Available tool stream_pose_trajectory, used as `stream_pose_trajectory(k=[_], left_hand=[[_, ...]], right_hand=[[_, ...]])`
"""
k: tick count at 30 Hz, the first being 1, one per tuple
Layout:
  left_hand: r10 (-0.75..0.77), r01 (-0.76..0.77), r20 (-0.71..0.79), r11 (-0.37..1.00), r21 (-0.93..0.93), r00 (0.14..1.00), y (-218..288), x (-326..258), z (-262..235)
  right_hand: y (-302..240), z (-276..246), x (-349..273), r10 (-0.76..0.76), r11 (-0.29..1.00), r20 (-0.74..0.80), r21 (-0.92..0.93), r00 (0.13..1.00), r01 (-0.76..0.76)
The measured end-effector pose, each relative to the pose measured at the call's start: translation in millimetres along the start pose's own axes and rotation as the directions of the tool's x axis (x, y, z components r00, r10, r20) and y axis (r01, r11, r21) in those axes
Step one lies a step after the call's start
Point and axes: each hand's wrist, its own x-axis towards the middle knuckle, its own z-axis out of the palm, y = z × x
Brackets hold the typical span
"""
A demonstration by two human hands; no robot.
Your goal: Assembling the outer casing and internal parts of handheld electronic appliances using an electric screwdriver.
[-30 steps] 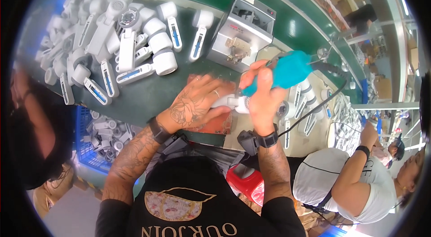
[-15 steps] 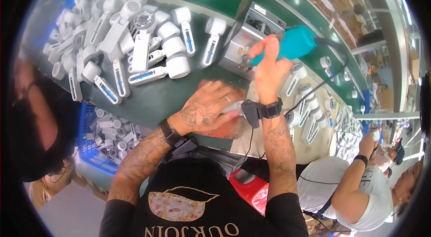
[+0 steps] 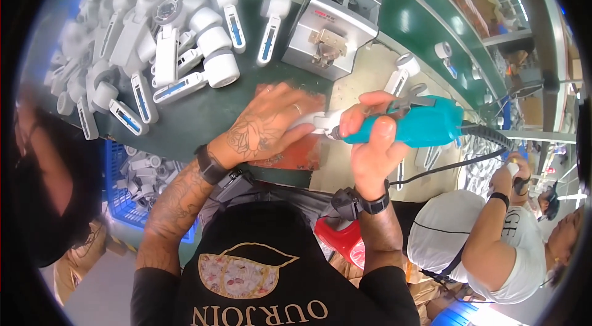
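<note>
My left hand [image 3: 264, 122] lies over a red-brown mat [image 3: 305, 156], its fingers closed on a white plastic part [image 3: 328, 120]; most of that part is hidden under my hand. In my right hand [image 3: 374, 150] is a teal electric screwdriver [image 3: 431, 123], held level with its cable running off to the right. The tip of the screwdriver meets the end of the white part, between my two hands. Behind them stands a silver screw feeder [image 3: 333, 17] with a metal bracket on its front.
White handheld fans [image 3: 166, 61] are heaped at the back left, and more fans [image 3: 404, 70] lie right. A blue basket [image 3: 122, 193] of parts is at lower left. One person [image 3: 512, 252] works at right, another [image 3: 55, 172] at left. A black cable [image 3: 444, 167] crosses the bench.
My right hand has brought the screwdriver from the screw feeder down and toward me, onto the white part. My left hand keeps its hold on the part. The view has shifted slightly.
</note>
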Motion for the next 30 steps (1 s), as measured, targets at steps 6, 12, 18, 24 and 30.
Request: stream_pose_trajectory(k=[6,12,18,24,30], left_hand=[[0.047,-0.044,-0.045,0.996,0.072,0.998,5,4,-4],[-0.028,0.036,-0.099,0.996,0.081,0.995,16,1,-4],[-0.385,0.192,-0.164,0.732,-0.654,0.908,24,-26,-1],[-0.548,0.210,-0.112,0.490,-0.846,0.829,20,-34,-10],[-0.543,0.103,-0.295,0.586,-0.804,0.786,6,-50,-2]], right_hand=[[-8,-13,-20,0.014,0.999,0.031,0.035,0.999,-0.015],[-12,-24,-52,0.067,0.975,-0.152,-0.201,0.986,-0.097],[24,-47,-102,-0.292,0.836,-0.331,-0.544,0.897,0.071],[11,-28,-94,0.104,0.629,0.232,-0.768,0.967,0.117],[26,-35,-104,0.095,0.613,0.227,-0.780,0.969,0.123]])
